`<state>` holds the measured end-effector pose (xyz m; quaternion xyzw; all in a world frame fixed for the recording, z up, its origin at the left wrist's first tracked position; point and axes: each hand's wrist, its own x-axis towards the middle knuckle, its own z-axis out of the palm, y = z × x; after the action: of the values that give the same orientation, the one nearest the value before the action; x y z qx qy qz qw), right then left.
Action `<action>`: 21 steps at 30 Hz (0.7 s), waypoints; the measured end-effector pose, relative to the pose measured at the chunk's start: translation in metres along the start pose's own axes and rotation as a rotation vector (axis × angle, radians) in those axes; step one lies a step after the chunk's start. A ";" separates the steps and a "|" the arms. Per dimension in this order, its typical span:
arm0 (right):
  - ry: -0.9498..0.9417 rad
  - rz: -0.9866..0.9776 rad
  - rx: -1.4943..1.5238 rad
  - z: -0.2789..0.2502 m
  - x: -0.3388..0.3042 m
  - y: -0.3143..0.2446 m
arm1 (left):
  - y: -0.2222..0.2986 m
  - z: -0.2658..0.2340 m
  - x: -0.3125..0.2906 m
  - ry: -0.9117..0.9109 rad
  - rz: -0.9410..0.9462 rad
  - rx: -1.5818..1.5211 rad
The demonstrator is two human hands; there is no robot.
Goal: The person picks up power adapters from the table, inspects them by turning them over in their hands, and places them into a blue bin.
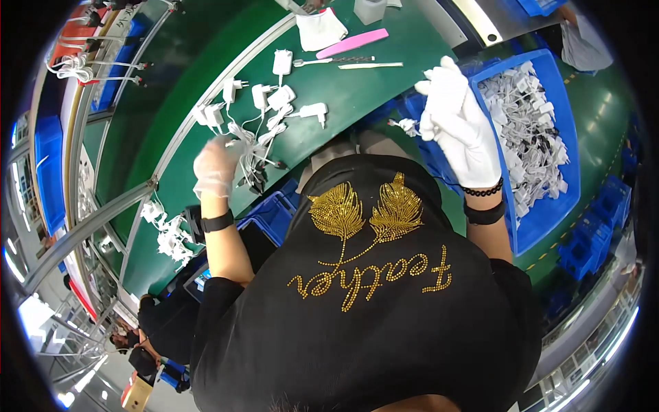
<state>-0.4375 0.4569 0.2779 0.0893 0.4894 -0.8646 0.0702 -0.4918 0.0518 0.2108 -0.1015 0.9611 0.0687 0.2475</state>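
My left hand [217, 168], in a thin pale glove, is at the left part of the green table, beside a pile of white power adapters with coiled cables [252, 152]. Motion smears its fingers, so their grip cannot be made out. My right hand [461, 127] wears a white glove and is raised off the table's near edge, left of a blue bin. Its fingers are curled in, and a small white cable bundle [407, 126] with a dark-tipped plug sticks out at their left side. Whatever else lies inside the fingers is hidden.
The blue bin [506, 154] at right holds many bundled white adapters. A white cloth [320, 30], a pink strip [352, 44] and a thin tool [334, 61] lie at the table's far side. More white adapters [173, 240] lie at left. A metal rail [199, 117] runs along the table.
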 end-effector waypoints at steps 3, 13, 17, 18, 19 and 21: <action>-0.005 0.027 0.050 0.008 -0.006 0.012 | 0.066 0.002 -0.003 0.278 0.573 -0.165; -0.092 0.138 0.051 0.016 -0.009 0.006 | 0.087 0.023 0.045 0.390 0.681 -0.368; -0.046 0.161 0.105 0.022 0.000 0.021 | 0.060 -0.075 0.024 0.683 0.703 -1.112; -0.082 0.168 0.115 0.026 0.003 0.022 | 0.075 -0.090 0.001 0.821 0.620 -1.356; -0.114 0.175 0.125 0.032 0.006 0.023 | 0.081 -0.101 -0.015 0.832 0.611 -1.355; -0.152 0.189 0.134 0.042 0.010 0.027 | 0.086 -0.112 -0.038 0.878 0.755 -1.629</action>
<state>-0.4456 0.4061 0.2743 0.0738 0.4133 -0.8891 0.1823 -0.5308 0.1209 0.3336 0.0555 0.5966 0.7370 -0.3127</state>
